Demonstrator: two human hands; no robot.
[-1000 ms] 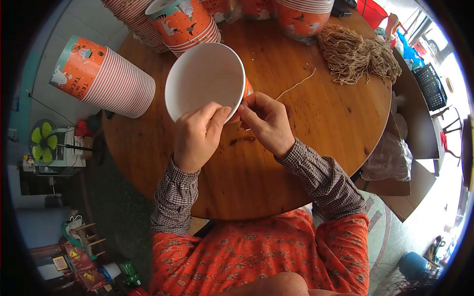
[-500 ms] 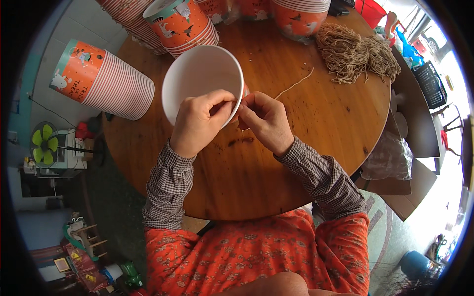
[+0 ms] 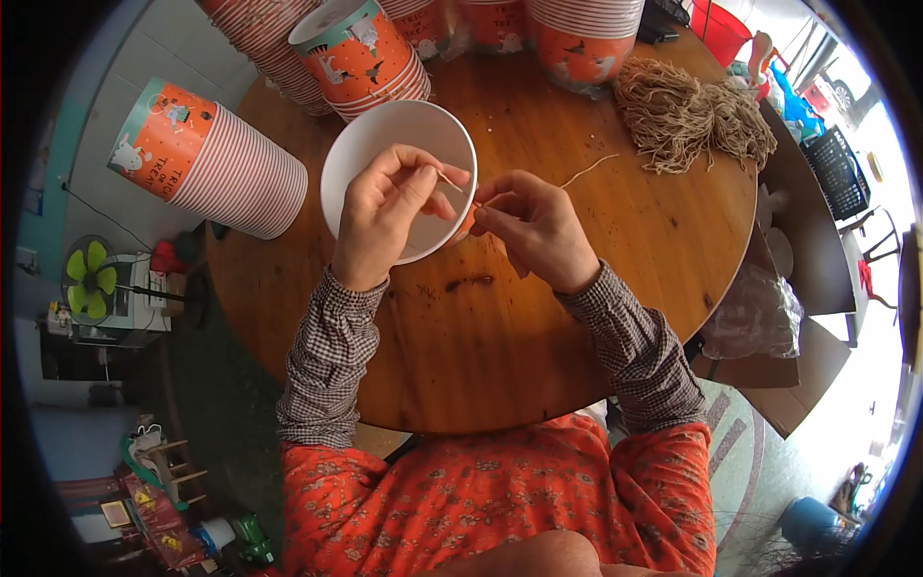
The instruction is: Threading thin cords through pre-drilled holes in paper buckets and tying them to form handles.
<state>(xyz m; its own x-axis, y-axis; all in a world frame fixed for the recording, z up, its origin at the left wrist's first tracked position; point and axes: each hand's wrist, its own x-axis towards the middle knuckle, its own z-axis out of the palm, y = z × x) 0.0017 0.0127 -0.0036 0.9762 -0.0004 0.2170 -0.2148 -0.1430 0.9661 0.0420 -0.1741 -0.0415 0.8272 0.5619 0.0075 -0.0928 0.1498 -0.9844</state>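
A white-lined paper bucket (image 3: 361, 154) lies with its open mouth facing me on the wooden table. My left hand (image 3: 389, 207) is in front of that mouth, thumb and forefinger pinching a thin tan cord (image 3: 450, 181). Just outside the rim, my right hand (image 3: 538, 223) pinches the same cord, which runs between the two hands across the rim. A patch of the bucket's orange outside shows beside my right fingers. Another length of cord (image 3: 588, 169) trails on the table beyond my right hand. Whether it joins the pinched piece is hidden.
A stack of orange printed buckets (image 3: 240, 163) leans at the left. More stacked buckets (image 3: 370, 62) stand along the far side. A bundle of tan cords (image 3: 687, 115) lies at the far right of the round table (image 3: 461, 356). Cardboard boxes (image 3: 808, 361) stand beyond its right edge.
My left hand has lifted off the rim, drawing the cord out into view. My right hand has shifted slightly right. The bucket and surroundings sit slightly differently in view.
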